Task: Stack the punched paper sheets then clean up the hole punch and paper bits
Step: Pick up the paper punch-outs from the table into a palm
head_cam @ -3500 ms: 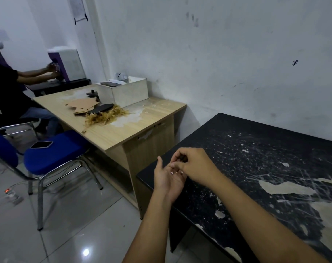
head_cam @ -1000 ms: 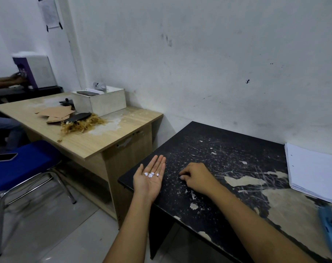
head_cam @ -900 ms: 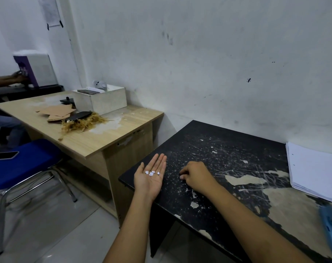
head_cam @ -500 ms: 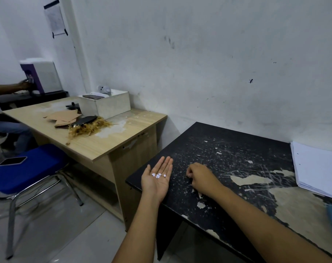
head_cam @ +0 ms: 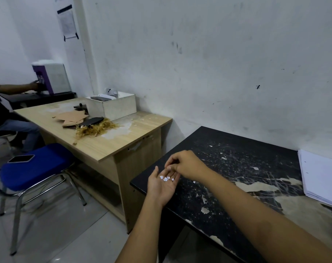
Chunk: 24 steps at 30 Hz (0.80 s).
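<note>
Left hand fingertips behind right hand

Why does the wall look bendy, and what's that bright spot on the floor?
Head view: the wide-angle lens curves the wall and black table edges; the floor spot is lamp glare on glossy tile; the paper bits in the left hand look sharp.

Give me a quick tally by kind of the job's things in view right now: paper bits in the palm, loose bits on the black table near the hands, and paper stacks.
Paper bits in the left hand: about 5, a small cluster
Loose bit on the black table near the right hand: 1
Paper stack: 1
Total: about 7
</note>
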Available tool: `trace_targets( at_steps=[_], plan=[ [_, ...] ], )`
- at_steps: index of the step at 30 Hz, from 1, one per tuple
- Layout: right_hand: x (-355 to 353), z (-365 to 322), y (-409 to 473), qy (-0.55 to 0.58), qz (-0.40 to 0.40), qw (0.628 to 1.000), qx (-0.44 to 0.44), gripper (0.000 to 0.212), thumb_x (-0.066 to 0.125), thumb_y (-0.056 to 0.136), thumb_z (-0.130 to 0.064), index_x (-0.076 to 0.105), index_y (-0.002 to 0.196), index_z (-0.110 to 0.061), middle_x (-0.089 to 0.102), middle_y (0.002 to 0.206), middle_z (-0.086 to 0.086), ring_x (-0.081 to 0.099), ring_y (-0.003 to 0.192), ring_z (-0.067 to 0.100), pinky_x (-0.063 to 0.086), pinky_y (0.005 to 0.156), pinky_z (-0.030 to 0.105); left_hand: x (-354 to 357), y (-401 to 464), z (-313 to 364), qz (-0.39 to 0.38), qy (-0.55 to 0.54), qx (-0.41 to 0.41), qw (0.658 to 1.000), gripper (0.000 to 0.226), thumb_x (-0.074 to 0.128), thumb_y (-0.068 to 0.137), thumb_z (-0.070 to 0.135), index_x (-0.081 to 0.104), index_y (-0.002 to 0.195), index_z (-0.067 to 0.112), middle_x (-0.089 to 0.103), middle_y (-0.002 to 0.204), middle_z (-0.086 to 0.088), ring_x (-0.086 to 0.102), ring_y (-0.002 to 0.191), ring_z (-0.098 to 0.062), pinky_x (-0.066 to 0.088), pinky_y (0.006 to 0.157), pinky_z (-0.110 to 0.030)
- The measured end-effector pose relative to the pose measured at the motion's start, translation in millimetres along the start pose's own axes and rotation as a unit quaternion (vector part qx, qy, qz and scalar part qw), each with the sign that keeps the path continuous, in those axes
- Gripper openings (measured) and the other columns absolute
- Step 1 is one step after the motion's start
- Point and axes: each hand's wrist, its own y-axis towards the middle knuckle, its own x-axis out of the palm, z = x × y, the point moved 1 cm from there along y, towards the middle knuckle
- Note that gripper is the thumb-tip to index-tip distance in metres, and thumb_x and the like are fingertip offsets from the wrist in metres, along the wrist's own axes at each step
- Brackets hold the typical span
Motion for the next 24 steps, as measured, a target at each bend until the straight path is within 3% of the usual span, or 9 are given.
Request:
trace_targets(
  at_steps=[3,7,11,14,16,18,21,24],
  plan=[
    [7.0,0.2,3.3,-0.020,-0.019,1.000,-0.011,0.015,0.068,0.088,-0.011,0.077,0.089,-0.022,0.074,0.088,-0.006,0.069,0.082,0.004,0.060,0.079,0.026,-1.3,-0.5,0.1,-0.016,-0.007,-0.004,1.000,0.053,0.033,0.104,0.040,0.060,0.112,-0.005,0.069,0.099,-0.021,0.066,0.095,-0.030,0.059,0.081,-0.037],
    [8.3,-1.4,2.3,-0.041,-0.027,0.998,-0.039,0.020,0.066,0.086,-0.004,0.077,0.091,-0.020,0.074,0.091,-0.005,0.069,0.084,0.004,0.059,0.079,0.025,-1.8,1.3,0.8,-0.032,-0.009,-0.007,0.999,0.055,0.029,0.104,0.040,0.060,0.114,-0.004,0.070,0.103,-0.022,0.068,0.093,-0.030,0.061,0.075,-0.037],
    [6.4,-2.1,2.7,-0.052,-0.009,0.996,-0.066,0.017,0.069,0.083,-0.004,0.075,0.087,-0.019,0.072,0.088,-0.006,0.068,0.082,0.005,0.059,0.076,0.024,-3.4,3.8,0.5,-0.029,-0.009,-0.013,0.999,0.057,0.029,0.104,0.040,0.058,0.121,-0.007,0.067,0.114,-0.025,0.065,0.102,-0.032,0.058,0.081,-0.040],
    [7.7,-1.2,3.6,-0.050,0.008,0.996,-0.076,0.014,0.073,0.081,-0.007,0.073,0.083,-0.020,0.070,0.084,-0.007,0.067,0.079,0.005,0.059,0.073,0.026,-4.2,3.6,0.3,-0.030,-0.003,-0.014,0.999,0.059,0.028,0.104,0.040,0.060,0.118,-0.008,0.067,0.114,-0.026,0.069,0.096,-0.033,0.058,0.083,-0.039],
    [7.6,0.2,3.3,-0.045,0.015,0.995,-0.084,0.013,0.072,0.080,-0.006,0.072,0.083,-0.019,0.071,0.083,-0.007,0.067,0.078,0.004,0.059,0.073,0.025,-4.6,3.9,0.0,-0.022,-0.006,-0.012,1.000,0.058,0.029,0.105,0.041,0.060,0.116,-0.007,0.068,0.111,-0.026,0.067,0.099,-0.032,0.052,0.093,-0.038],
    [5.4,2.5,1.1,-0.017,0.009,0.997,-0.078,0.019,0.068,0.080,0.000,0.072,0.086,-0.017,0.072,0.085,-0.005,0.069,0.080,0.005,0.059,0.075,0.024,-4.6,5.1,0.0,-0.015,-0.015,-0.010,1.000,0.057,0.031,0.105,0.040,0.059,0.116,-0.007,0.068,0.111,-0.026,0.063,0.105,-0.032,0.048,0.099,-0.039],
    [-1.5,8.7,-4.9,0.009,0.010,0.997,-0.079,0.034,0.055,0.076,0.011,0.071,0.092,-0.014,0.073,0.089,-0.003,0.069,0.085,0.005,0.058,0.079,0.023,-3.3,6.2,0.9,-0.006,-0.027,-0.008,1.000,0.057,0.030,0.105,0.040,0.057,0.120,-0.009,0.065,0.118,-0.028,0.061,0.112,-0.035,0.054,0.093,-0.041],
    [-13.5,25.1,-11.8,-0.007,0.057,0.996,-0.063,0.032,0.057,0.081,0.009,0.072,0.095,-0.016,0.072,0.094,-0.005,0.066,0.089,0.003,0.054,0.078,0.012,-2.7,5.8,2.1,0.003,-0.036,-0.009,0.999,0.061,0.029,0.105,0.041,0.055,0.123,-0.011,0.059,0.128,-0.031,0.054,0.124,-0.038,0.044,0.107,-0.043]
  ],
)
